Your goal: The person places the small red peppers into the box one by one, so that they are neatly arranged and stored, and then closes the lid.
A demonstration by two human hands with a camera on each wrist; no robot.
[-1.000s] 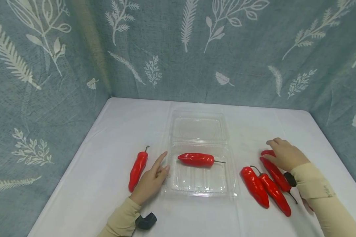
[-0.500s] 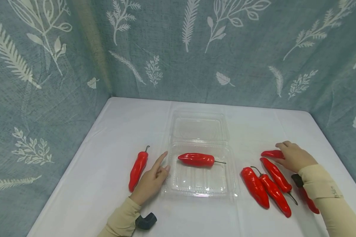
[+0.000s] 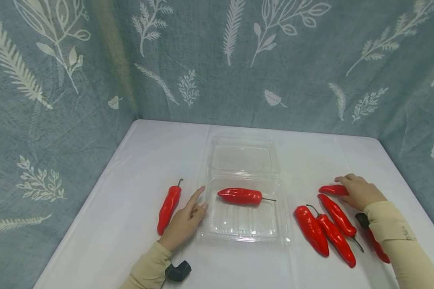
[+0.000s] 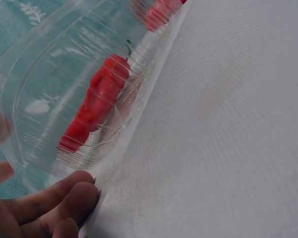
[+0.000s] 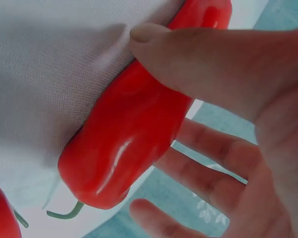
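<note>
My left hand (image 3: 183, 225) rests on the table at the left edge of a clear plastic clamshell container (image 3: 241, 234). Its index finger is straight and lies along that edge. Inside the container a red pepper (image 3: 240, 196) lies sideways, stem to the right. My right hand (image 3: 361, 193) holds another red pepper (image 5: 124, 141) at the far right, with the thumb across one side and fingers along the other. In the head view that hand hides much of this pepper (image 3: 332, 190).
Several more red peppers lie near the right hand: a thick one (image 3: 312, 230), a slim one (image 3: 336, 241), one with its stem toward me (image 3: 337, 214), and one partly under the wrist (image 3: 379, 249). Another red pepper (image 3: 169, 209) lies left of the container, whose lid (image 3: 242, 156) is folded back.
Over the first half second my right hand has shifted right along the far pepper, uncovering its tip and the peppers below. Since then it has stayed nearly still. The left hand keeps its place.
</note>
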